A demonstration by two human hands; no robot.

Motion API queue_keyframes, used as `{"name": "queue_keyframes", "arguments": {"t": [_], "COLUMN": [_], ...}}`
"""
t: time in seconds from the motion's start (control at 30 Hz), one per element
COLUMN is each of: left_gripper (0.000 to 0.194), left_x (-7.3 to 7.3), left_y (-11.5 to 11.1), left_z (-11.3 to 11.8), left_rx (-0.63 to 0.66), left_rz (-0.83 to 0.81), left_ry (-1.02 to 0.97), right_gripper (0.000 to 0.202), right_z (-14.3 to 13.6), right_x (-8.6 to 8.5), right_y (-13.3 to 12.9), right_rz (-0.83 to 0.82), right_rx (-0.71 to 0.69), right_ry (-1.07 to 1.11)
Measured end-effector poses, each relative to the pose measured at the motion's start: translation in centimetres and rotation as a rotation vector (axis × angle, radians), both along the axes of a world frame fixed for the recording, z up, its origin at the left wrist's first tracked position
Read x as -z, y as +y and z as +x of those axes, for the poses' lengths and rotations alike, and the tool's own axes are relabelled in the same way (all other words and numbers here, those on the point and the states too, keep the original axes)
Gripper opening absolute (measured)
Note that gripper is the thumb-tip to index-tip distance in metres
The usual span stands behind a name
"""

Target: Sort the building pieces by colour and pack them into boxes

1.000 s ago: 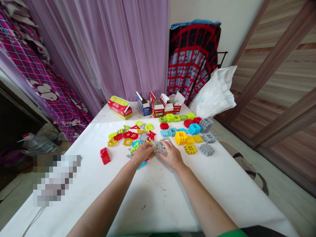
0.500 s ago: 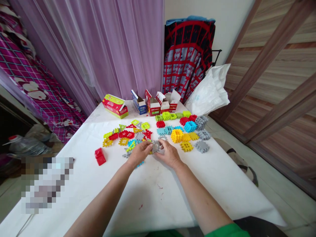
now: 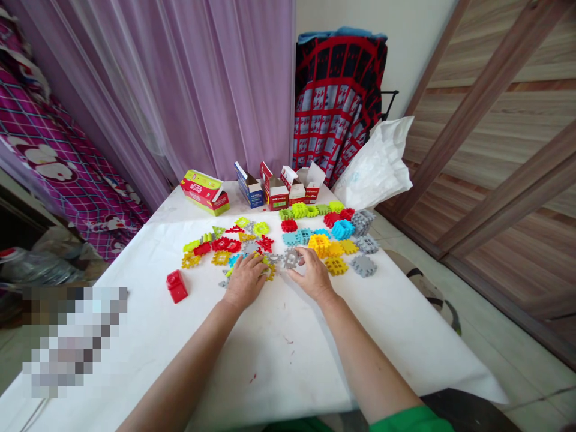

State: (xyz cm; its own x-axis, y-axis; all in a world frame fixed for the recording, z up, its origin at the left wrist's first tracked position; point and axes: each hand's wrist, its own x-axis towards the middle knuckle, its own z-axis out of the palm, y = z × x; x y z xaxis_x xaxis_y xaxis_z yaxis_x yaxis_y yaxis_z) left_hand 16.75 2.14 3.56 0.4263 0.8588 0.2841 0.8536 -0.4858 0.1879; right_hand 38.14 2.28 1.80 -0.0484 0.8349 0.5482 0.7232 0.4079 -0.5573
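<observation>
Between the thumb and fingers of my right hand is a grey interlocking plastic building piece with a toothed edge and a window-like opening. My left hand lies palm down over the loose pieces, its fingers apart and partly covering blue, lime and yellow ones. Just behind it are a red star-like piece and red flat pieces. To the right of my right hand sit a stack of yellow pieces, a flat yellow piece and a grey piece.
Small open boxes, one blue and one red, line the back edge of the white table. A red and lime box lies at back left. A white bag stands at back right. A red plastic object lies left.
My left hand has let go of the grey piece and moved left and down over the loose pieces. The grey piece stays in my right hand. The view has shifted slightly.
</observation>
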Motion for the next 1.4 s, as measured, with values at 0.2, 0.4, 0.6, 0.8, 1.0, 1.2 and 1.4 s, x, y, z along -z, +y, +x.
{"name": "queue_keyframes", "arguments": {"t": [0.2,0.4,0.6,0.8,1.0,1.2,1.4], "left_gripper": [0.024,0.030,0.031,0.026,0.029,0.035,0.041], "left_x": [-0.2,1.7,2.9,1.7,0.6,1.1,1.6], "left_y": [0.2,-0.3,-0.4,-1.1,-2.0,-1.8,-1.3], "left_z": [-1.1,-1.8,-2.2,-2.0,-0.7,0.7,1.1], "left_rx": [-0.149,-0.162,-0.147,-0.190,-0.105,-0.140,-0.183], "left_rz": [0.035,0.075,0.103,0.205,0.098,-0.242,-0.475], "left_ry": [0.025,-0.059,-0.152,-0.198,-0.454,-0.774,-1.040], "right_gripper": [0.048,0.048,0.049,0.050,0.062,0.075,0.070], "right_z": [-0.1,-0.1,0.0,0.6,-0.6,-1.3,-1.5], "right_x": [-0.2,-0.5,-1.0,-0.9,-1.0,-1.0,-1.1], "right_y": [-0.2,-0.5,-1.2,-1.8,-2.4,-2.7,-2.9], "right_rz": [-0.032,-0.020,-0.016,-0.021,-0.025,0.011,0.027], "right_rx": [0.020,0.033,0.084,0.075,-0.140,-0.254,-0.258], "right_ry": [-0.042,-0.110,-0.146,-0.166,-0.196,-0.196,-0.228]}}
